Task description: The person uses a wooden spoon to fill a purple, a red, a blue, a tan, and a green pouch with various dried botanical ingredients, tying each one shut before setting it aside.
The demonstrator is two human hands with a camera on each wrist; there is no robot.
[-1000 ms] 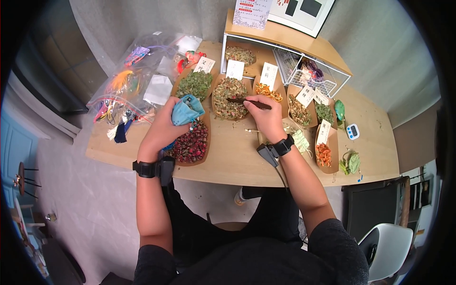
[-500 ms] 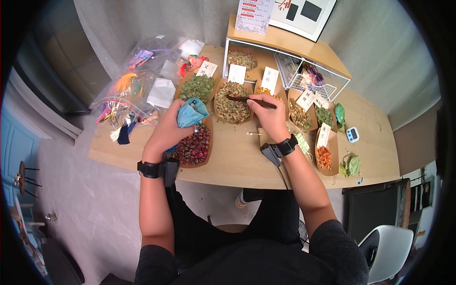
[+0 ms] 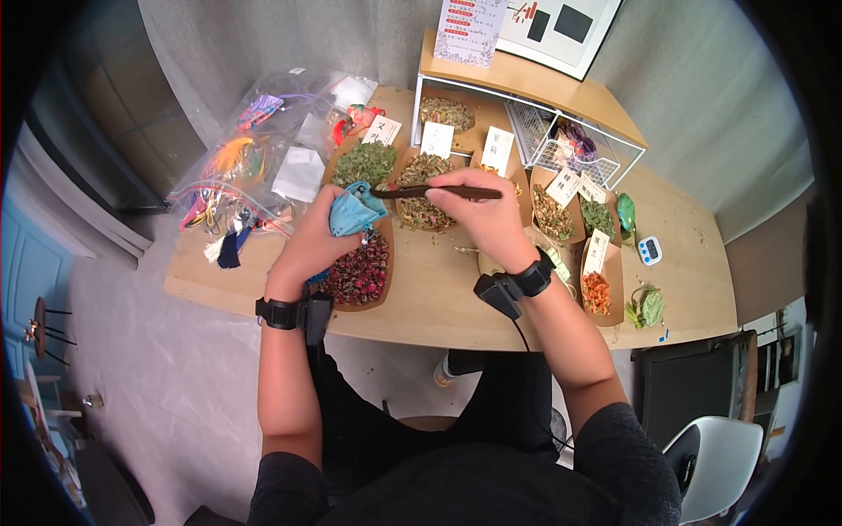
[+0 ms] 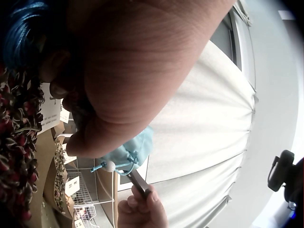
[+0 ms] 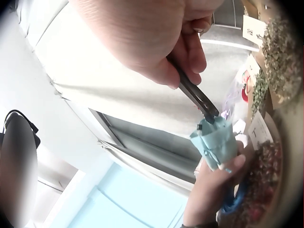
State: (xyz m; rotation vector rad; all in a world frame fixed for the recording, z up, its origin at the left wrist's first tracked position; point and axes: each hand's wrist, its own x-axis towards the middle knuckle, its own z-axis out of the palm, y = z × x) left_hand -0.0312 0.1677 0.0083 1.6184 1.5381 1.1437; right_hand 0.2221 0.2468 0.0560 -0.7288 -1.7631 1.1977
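Note:
My left hand (image 3: 314, 237) grips a light blue drawstring pouch (image 3: 354, 214), held mouth up above a tray of dark red dried rosebuds (image 3: 358, 272). Between the thumb and fingers of my right hand (image 3: 482, 215) is a dark pair of tweezers (image 3: 469, 191). In the right wrist view the tips of the tweezers (image 5: 197, 97) are at the mouth of the pouch (image 5: 217, 142); whether they hold anything is unclear. A blue tassel (image 5: 233, 202) hangs below my left hand (image 5: 213, 185). Behind my right hand lies a tray of mixed dried herbs (image 3: 427, 175).
Plastic bags with tassels (image 3: 237, 175) lie at the left. Labelled trays, one with green leaves (image 3: 364, 164), one with orange petals (image 3: 597, 294), stand around. A white-framed shelf (image 3: 526, 70) is at the back, a small timer (image 3: 650, 251) at the right.
My right hand has moved left with the tweezers, from over the mixed herb tray to the pouch mouth. My left hand still holds the pouch, nearly in place over the last half second.

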